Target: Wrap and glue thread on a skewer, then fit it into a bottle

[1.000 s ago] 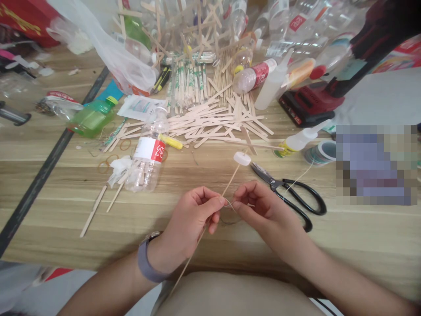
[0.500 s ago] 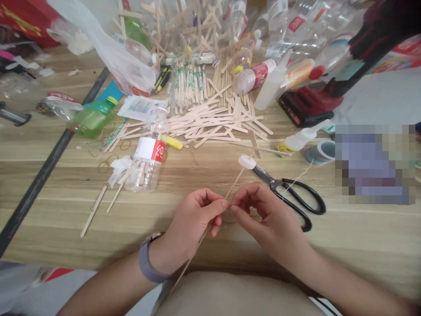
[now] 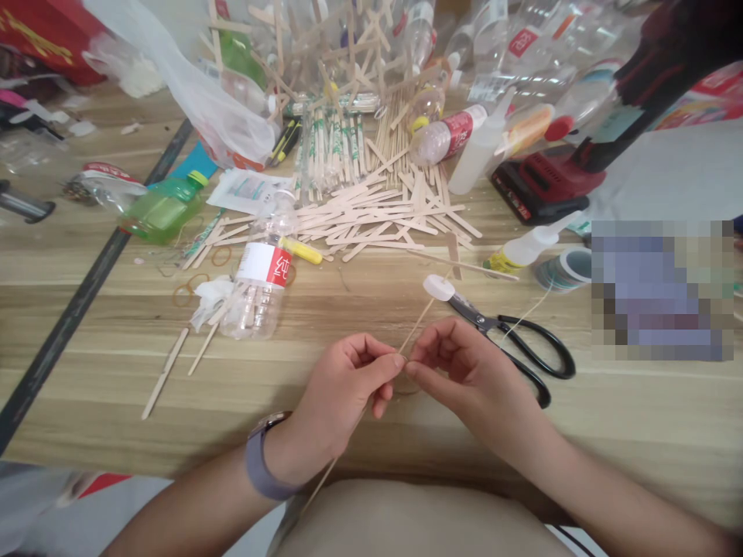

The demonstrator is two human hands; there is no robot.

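My left hand (image 3: 354, 387) pinches a thin wooden skewer (image 3: 416, 325) between thumb and fingers. It runs aslant from my lap up to a white bottle cap (image 3: 439, 288), which it seems to pierce. Close against those fingertips, my right hand (image 3: 458, 371) is closed in a pinch on what looks like thin thread; the tips hide most of it. A faint loop hangs below the fingers. Thread also stretches from a spool (image 3: 563, 269) toward my right hand, over black-handled scissors (image 3: 542, 319) lying just beyond it. Another thin stick (image 3: 470, 264) lies crosswise behind the cap.
Flat wooden sticks (image 3: 383, 216) are heaped mid-table. A clear bottle (image 3: 261, 267) stands left, near loose sticks and rubber bands. Glue bottles (image 3: 528, 246) and a red-black power tool (image 3: 549, 186) are at the right. Plastic bottles and a white bag (image 3: 203, 93) crowd the back.
The cap and skewer tip have shifted slightly right and down. My right fingertips have drawn a little left, nearer my left thumb, and the loop below shows more clearly.
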